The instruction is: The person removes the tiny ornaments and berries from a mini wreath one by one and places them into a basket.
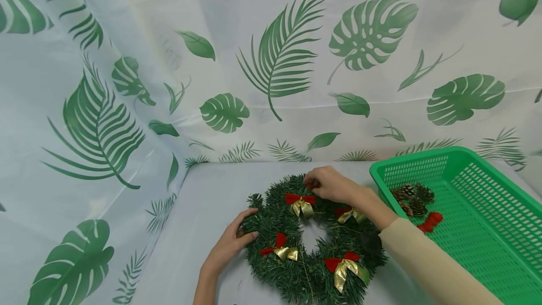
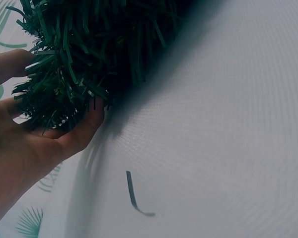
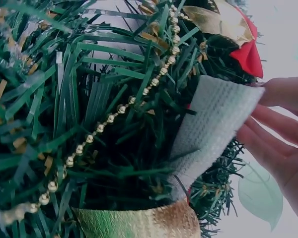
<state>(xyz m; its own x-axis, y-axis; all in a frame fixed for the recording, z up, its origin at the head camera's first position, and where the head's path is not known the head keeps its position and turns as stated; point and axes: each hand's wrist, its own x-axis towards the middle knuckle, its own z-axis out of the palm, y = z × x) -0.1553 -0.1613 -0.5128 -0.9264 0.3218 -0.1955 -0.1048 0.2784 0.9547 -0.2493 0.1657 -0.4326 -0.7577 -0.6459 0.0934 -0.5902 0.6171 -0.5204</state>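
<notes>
A green tinsel wreath [image 1: 275, 272] lies on the white-covered table, dressed with red-and-gold bows [image 1: 348, 269] and a gold bead string [image 3: 109, 118]. My left hand [image 1: 232, 239] grips the wreath's left edge, thumb and fingers curled round its branches; the left wrist view shows the tips partly sunk in the greenery. At the wreath's top, my right hand [image 1: 332, 185] pinches a red bow [image 1: 310, 186], mostly hidden by the fingers. In the right wrist view its pale ribbon tail [image 3: 213, 116] reaches the fingertips, with bits of red at its edge.
To the right stands a green plastic basket [image 1: 459, 154], holding several pine cones [image 1: 417, 206] and a red bow [image 1: 431, 221]. A leaf-printed white curtain [image 1: 292, 140] hangs behind and at the left. One loose green strand [image 2: 132, 191] lies on the tabletop.
</notes>
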